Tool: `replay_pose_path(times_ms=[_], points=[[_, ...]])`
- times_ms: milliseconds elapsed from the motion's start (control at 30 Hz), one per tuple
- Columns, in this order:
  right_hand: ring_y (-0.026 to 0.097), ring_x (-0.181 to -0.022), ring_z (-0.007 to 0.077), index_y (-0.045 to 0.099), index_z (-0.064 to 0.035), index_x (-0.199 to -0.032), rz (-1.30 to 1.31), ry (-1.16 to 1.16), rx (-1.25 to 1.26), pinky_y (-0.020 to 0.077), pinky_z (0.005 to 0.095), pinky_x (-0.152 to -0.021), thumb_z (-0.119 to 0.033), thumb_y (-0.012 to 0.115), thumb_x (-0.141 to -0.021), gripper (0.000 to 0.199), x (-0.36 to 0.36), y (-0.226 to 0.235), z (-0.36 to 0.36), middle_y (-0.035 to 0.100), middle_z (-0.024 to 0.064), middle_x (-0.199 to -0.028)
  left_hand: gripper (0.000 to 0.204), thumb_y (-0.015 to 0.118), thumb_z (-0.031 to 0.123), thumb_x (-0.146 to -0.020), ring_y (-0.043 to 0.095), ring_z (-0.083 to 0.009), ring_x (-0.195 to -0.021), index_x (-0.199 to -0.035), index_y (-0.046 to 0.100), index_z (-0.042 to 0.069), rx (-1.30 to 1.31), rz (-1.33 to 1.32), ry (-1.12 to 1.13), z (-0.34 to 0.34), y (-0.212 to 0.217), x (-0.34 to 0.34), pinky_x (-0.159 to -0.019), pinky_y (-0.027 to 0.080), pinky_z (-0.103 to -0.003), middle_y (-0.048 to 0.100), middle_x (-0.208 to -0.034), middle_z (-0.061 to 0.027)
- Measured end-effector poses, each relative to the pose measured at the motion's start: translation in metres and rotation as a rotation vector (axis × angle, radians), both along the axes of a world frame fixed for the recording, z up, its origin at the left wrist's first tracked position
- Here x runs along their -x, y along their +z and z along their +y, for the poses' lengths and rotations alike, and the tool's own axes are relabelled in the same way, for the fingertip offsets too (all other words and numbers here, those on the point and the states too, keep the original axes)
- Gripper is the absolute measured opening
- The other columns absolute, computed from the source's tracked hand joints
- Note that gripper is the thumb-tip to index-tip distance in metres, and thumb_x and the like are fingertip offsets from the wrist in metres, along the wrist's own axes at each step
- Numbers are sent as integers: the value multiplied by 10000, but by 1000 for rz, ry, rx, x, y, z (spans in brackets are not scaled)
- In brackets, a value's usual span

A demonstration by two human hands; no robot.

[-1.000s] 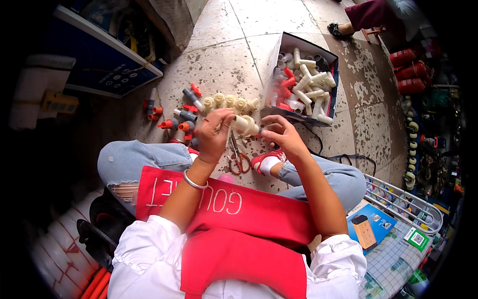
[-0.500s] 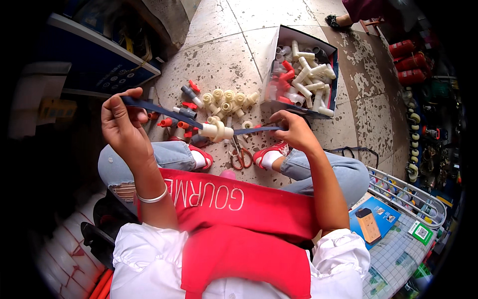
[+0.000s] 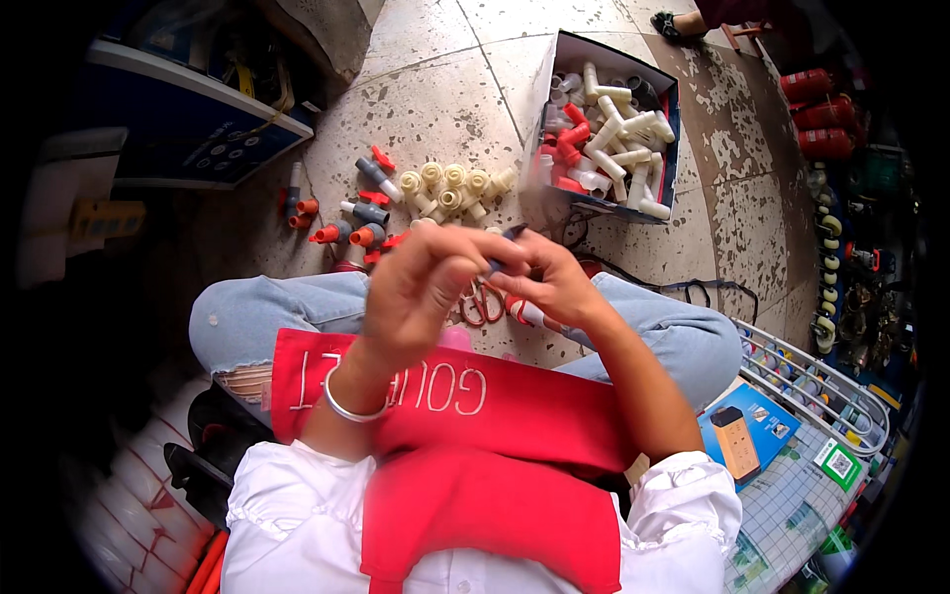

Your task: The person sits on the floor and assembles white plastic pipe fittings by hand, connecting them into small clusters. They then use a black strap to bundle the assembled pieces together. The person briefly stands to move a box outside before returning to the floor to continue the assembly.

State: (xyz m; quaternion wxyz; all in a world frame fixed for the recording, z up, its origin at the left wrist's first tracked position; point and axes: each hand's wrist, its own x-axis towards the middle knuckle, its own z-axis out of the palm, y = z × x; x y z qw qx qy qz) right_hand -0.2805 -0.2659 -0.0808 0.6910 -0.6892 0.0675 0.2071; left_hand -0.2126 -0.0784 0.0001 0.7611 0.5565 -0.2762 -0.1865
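Observation:
Both hands meet in front of me above my lap. My left hand is closed, its fingers curled and slightly blurred, close to the right one. Pinched at the fingertips of my right hand is a dark blue strap, of which only small bits show. The white pipe fitting that the strap was around is hidden behind the hands. Just below them, scissors with reddish handles lie on the floor between my feet. Beyond the hands sits a cluster of cream pipe fittings.
Grey valves with red handles lie at the left of the cluster. A box full of white and red elbow fittings stands at far right. Red cylinders and a white wire rack line the right side. Another person's foot shows at the top.
My left hand has swung right and inward, from holding the strap stretched out to meeting the right hand. The right hand moved slightly left. The strap and white fitting are now mostly covered.

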Motion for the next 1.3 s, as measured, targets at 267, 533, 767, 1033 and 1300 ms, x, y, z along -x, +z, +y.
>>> replay_pose_path(times_ms=[267,533,767,1033,1300], points=[[495,-635,129,488,-83,-1184,-293,-344,183,434,262,-592,-40,701,-712,519,-1,4,15,573,34,-870,195,469,170,-998,642,-183,-860,-971,497,-21,31,260,-311,2,-30,-11,-771,520,-297,665,-974,-191],[552,-730,176,633,-94,-1035,-356,112,153,452,307,-675,-123,677,-806,235,-5,5,14,553,32,-802,255,480,252,-991,649,-239,-706,-922,462,7,54,274,-264,15,-41,-29,-668,548,-343,642,-862,-222],[485,-567,82,520,-14,-923,206,-60,-431,388,205,-484,-164,550,-940,154,-9,10,2,613,44,-812,256,420,265,-1015,677,-220,-881,-1005,534,36,203,554,209,20,-95,-65,-822,557,-356,660,-990,-201],[527,-563,92,557,14,-901,46,-237,259,422,270,-524,-137,594,-894,156,-9,-23,-1,589,47,-652,339,680,120,-785,546,-350,-1073,-1118,621,109,-1296,-237,329,52,-324,-32,-935,452,-401,578,-1108,-193],[530,-633,74,612,14,-930,21,-287,324,434,242,-576,-178,647,-886,200,-12,-20,-12,609,18,-723,334,648,167,-804,583,-370,-1002,-1128,575,138,-1366,-138,117,58,-342,-31,-840,484,-444,565,-1088,-179]])
